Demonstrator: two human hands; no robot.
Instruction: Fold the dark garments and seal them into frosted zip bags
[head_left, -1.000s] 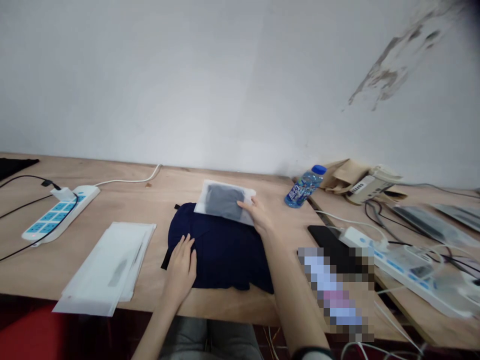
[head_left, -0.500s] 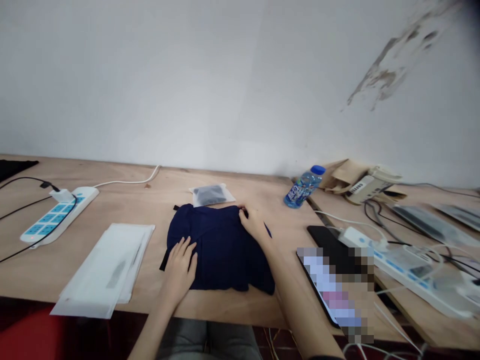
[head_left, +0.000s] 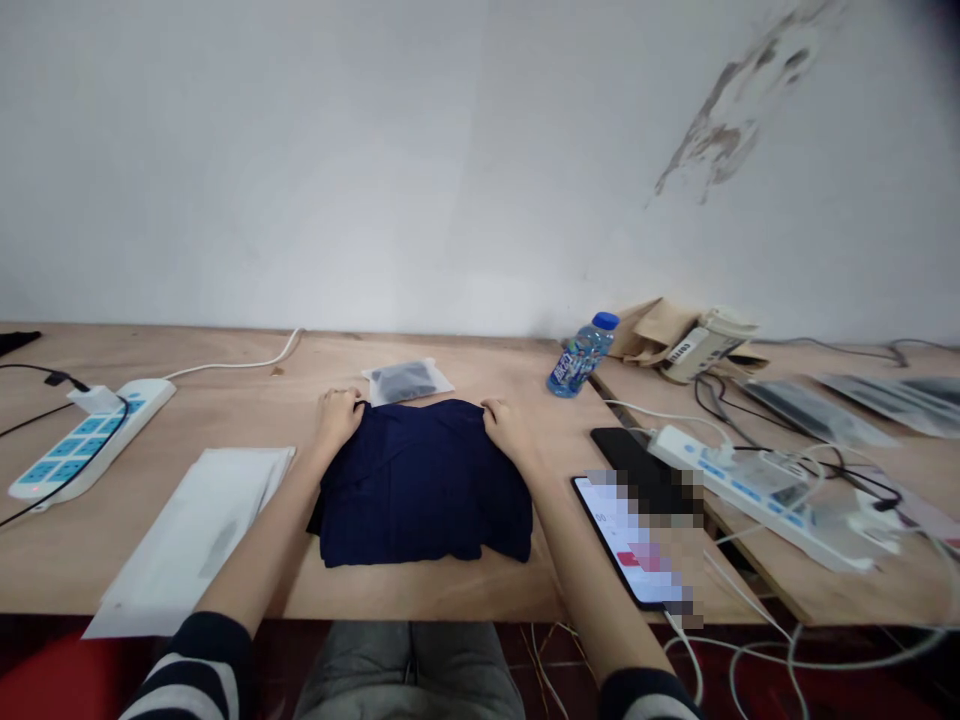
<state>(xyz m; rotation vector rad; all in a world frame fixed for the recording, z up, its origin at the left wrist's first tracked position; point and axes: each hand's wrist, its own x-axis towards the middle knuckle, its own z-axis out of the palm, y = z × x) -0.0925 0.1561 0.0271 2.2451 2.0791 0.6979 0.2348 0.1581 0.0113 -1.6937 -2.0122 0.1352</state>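
Left hand (head_left: 343, 412) pinching the navy cloth (head_left: 416, 490) at its far left corner, right hand (head_left: 508, 428) pinching the far right corner. Cloth lies on the worktop (head_left: 510, 370), between the forearms, near the front edge. Pouch (head_left: 409, 379) with something dark inside sits just past the cloth's far edge. White bags (head_left: 184, 530) stacked left, lit phone (head_left: 615, 530) right, bottle (head_left: 583, 358) back right. Power strip (head_left: 58, 468) far left.

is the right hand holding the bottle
No, the right hand is at the far edge of the dark blue cloth, apart from the bottle.
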